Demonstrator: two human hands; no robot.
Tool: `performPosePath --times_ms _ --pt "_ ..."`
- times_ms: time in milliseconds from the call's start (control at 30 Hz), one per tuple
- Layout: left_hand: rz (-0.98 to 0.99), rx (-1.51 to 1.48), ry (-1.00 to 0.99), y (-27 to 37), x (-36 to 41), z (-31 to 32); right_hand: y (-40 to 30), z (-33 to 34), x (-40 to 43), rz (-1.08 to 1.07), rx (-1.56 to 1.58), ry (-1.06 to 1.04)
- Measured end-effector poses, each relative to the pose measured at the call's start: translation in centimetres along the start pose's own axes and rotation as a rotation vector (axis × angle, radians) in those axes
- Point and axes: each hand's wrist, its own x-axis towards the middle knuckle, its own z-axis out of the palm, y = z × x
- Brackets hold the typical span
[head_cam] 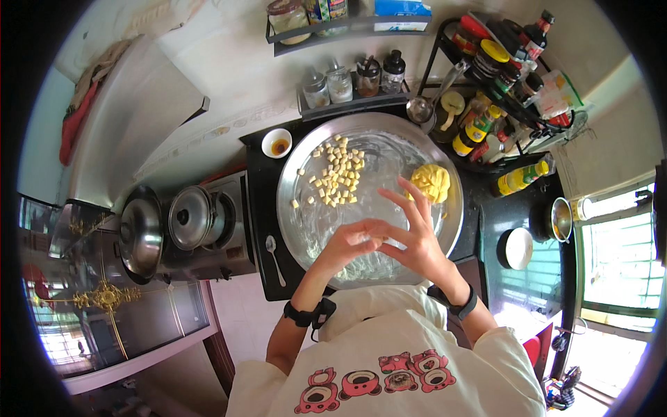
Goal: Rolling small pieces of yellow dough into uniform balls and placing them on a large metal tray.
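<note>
A large round metal tray (pixel 448 136) dusted with flour lies before me. Over its near half, my left hand (pixel 346 244) and my right hand (pixel 419 240) meet at the fingertips. The left thumb and fingers curl around the right hand's index finger and thumb; whether a small bit sits between them is hidden. My right hand's other fingers spread upward, close to a lump of yellow dough (pixel 430 183) at the tray's right side. Many small pale-yellow dough cubes (pixel 337 174) lie scattered in the left half of the tray.
Left of the tray are a small white bowl (pixel 276 143) of dark liquid, a metal spoon (pixel 276 259) and a lidded pot (pixel 190 218) on the stove. A ladle (pixel 420 108) and a rack of bottles (pixel 477 130) stand behind right. A white dish (pixel 519 248) sits farther right.
</note>
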Motion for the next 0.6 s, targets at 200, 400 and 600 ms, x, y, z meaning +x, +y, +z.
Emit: performPosePath --times_ms 200,400,600 --pt "-0.037 -0.180 -0.169 -1.1 -0.1 -0.6 0.3 0.6 -0.5 0.018 0.104 0.046" --pt "-0.025 -0.205 -0.121 -2.2 -0.2 -1.3 -0.1 1.4 -1.0 0.041 0.108 0.074" --pt "-0.024 -0.142 -0.034 -0.9 -0.1 -0.5 0.0 2.3 -1.8 0.028 -0.013 0.109"
